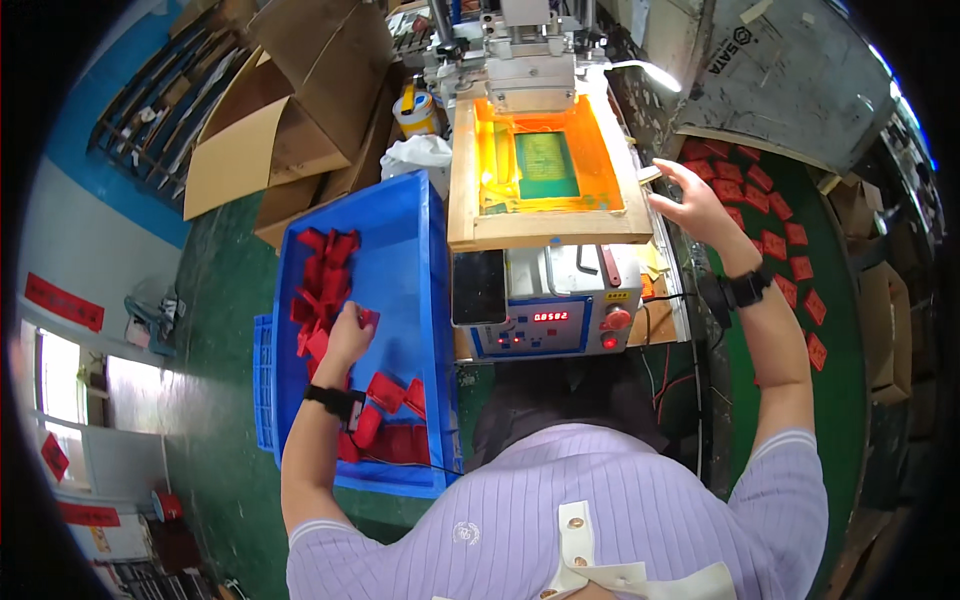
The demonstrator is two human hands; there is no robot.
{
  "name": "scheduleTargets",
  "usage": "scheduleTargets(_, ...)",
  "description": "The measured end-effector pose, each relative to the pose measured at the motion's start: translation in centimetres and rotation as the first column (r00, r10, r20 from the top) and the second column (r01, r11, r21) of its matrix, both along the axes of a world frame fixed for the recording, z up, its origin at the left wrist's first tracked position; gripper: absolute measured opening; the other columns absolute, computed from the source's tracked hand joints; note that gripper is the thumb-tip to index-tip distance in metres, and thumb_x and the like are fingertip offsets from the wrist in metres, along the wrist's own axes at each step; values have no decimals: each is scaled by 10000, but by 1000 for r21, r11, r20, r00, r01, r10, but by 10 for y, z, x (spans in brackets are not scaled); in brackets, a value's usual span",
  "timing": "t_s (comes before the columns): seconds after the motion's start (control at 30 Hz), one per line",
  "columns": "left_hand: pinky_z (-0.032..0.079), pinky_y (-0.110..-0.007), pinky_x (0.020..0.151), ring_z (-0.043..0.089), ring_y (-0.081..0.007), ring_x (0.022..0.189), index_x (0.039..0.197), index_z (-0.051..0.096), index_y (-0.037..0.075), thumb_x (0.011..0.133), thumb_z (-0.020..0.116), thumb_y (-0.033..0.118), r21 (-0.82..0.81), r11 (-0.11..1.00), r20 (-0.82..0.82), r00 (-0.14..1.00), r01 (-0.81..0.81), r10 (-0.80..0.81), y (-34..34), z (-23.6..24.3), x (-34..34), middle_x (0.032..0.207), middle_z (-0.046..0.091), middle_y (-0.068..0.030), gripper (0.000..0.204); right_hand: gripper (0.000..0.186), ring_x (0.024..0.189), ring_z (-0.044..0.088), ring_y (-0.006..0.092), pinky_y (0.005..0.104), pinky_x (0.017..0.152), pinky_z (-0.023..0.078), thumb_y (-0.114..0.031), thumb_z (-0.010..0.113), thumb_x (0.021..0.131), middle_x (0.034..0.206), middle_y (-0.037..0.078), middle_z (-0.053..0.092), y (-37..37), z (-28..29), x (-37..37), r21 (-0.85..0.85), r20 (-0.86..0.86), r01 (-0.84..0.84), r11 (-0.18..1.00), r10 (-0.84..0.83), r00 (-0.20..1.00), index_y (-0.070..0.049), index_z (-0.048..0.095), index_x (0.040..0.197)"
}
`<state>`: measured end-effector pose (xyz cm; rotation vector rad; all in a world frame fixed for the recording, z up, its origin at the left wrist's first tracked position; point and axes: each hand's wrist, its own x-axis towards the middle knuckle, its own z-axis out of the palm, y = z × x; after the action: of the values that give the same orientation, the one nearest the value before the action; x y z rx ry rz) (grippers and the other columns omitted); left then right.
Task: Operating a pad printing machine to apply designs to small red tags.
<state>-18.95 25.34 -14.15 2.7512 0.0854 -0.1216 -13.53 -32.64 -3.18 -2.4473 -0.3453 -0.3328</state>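
Note:
My left hand (350, 338) is inside the blue plastic crate (433, 300). Its fingers are closed, with a small red piece (370, 318) showing at their tips. More red pieces (322, 270) lie heaped along the crate's left side and near end. My right hand (697, 205) is raised at the right edge of a wooden-framed printing screen (549, 230). Thumb and forefinger are spread apart there, and a small pale block (648, 174) sits by the forefinger. Orange and yellow film surrounds the screen's green centre (546, 165).
Under the screen stands a control box (540, 325) with a lit red display; a dark phone-like slab (479, 287) is beside it. Red printed pieces (775, 245) lie in rows on a green surface at right. Open cardboard boxes (240, 150) and a paint tub (416, 115) stand far left.

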Motion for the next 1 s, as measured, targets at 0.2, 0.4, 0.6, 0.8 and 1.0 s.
scheduleTargets(0.2,446,-244,815,553,-115,927,1170,492,-8,899,524,69,-625,770,155,987,128,-38,-38,90,12,1052,581,-61,283,590,1105,526,206,328,944,413,-247,721,761,1202,151,555,32,4,53,383,-146,-255,888,331,932,-21,480,1250)
scheduleTargets(0.4,373,-236,924,502,-114,1029,1231,493,5,963,413,109,-688,648,256,945,326,-204,-107,156,23,1117,558,-42,299,695,1085,531,240,345,928,415,-284,779,705,1182,169,560,80,10,77,172,90,-495,852,487,869,-51,454,1274)
scheduleTargets(0.6,372,-226,920,501,-107,1018,1192,538,12,972,428,167,-719,555,229,896,419,-380,-166,175,75,1113,556,-32,291,708,1061,540,213,327,912,418,-315,797,664,1148,144,588,112,49,66,39,-138,-496,867,496,857,-3,484,1217)
scheduleTargets(0.8,380,-250,931,536,-157,1015,1207,504,-20,961,450,276,-630,619,318,883,469,-346,-235,179,112,1120,581,-63,389,556,1069,537,154,304,927,409,-292,755,723,1150,97,601,62,38,62,488,-166,-350,800,479,862,-46,555,1179)
scheduleTargets(1.0,371,-279,954,507,-230,1083,1234,473,-19,962,407,339,-461,636,414,784,619,-463,-263,164,156,1191,536,-132,455,813,1168,488,205,360,986,381,-327,784,666,1270,102,515,14,54,10,294,3,-186,938,194,981,-104,401,1348)
